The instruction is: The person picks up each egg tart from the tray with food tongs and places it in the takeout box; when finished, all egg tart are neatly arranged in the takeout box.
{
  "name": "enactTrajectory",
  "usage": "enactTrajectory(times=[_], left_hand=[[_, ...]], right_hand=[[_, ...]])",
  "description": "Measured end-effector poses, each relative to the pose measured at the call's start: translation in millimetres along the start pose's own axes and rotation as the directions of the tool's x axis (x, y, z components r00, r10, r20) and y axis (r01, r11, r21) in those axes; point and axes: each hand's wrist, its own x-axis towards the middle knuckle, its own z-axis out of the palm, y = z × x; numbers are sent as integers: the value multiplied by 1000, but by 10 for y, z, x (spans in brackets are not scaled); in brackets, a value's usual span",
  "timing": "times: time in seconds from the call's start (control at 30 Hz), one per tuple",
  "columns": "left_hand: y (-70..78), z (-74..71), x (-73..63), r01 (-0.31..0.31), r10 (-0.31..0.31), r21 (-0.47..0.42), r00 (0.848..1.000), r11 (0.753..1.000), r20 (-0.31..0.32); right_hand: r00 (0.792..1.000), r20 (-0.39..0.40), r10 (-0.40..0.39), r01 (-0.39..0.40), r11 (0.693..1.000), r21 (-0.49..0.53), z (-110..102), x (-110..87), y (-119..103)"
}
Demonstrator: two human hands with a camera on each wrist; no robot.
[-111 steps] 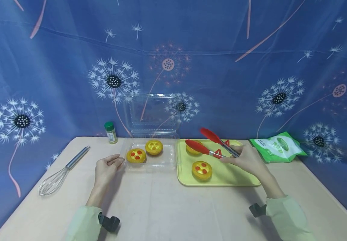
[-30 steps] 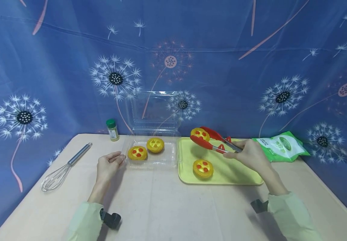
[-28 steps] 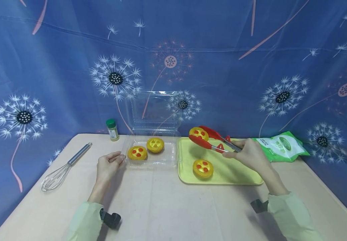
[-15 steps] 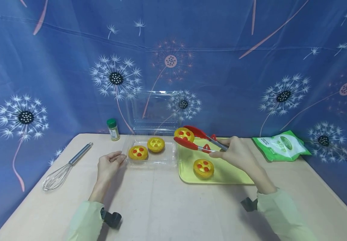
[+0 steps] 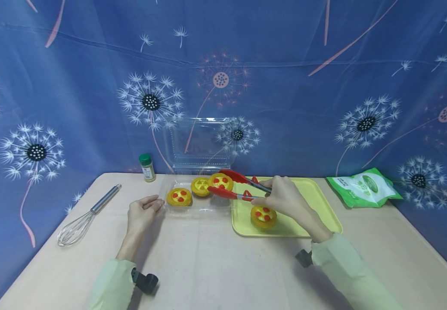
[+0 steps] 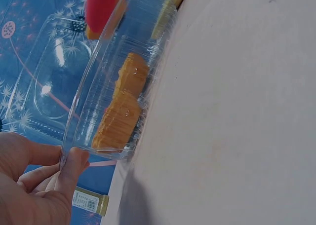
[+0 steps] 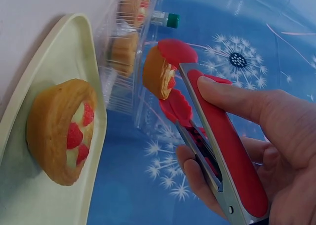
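Observation:
My right hand [image 5: 285, 198] grips red-tipped metal tongs [image 7: 227, 156], which clamp an egg tart [image 7: 156, 72] topped with red pieces. In the head view this tart hangs above the right part of a clear plastic clamshell container [image 6: 81, 96], its lid [image 5: 200, 144] standing up. With thumb and fingers, my left hand [image 6: 39, 180] pinches the container's rim at the left end. Two tarts lie inside: one with red pieces [image 5: 179, 197] and a plainer yellow one [image 5: 199, 187]. Another red-topped tart [image 7: 61, 131] sits on the yellow tray [image 5: 305, 224], below my right hand.
A wire whisk [image 5: 88, 215] lies at the table's left. Behind my left hand stands a small green-capped seasoning bottle [image 5: 147, 168]. A green and white packet [image 5: 364, 188] lies at the back right, beyond the tray. A patterned blue cloth [image 5: 285, 107] hangs behind the table.
The tongs took hold of the back tart on the tray and lifted it. My right hand then carried it left, over the container. My left hand stayed at the rim.

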Motion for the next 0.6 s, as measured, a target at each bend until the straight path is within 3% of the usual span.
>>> enactTrajectory(times=[0.6], left_hand=[[-13,0,12,-5,5,7,1000,1000,-9]], right_hand=[[999,48,5,3,987,-163,74,179,-162]])
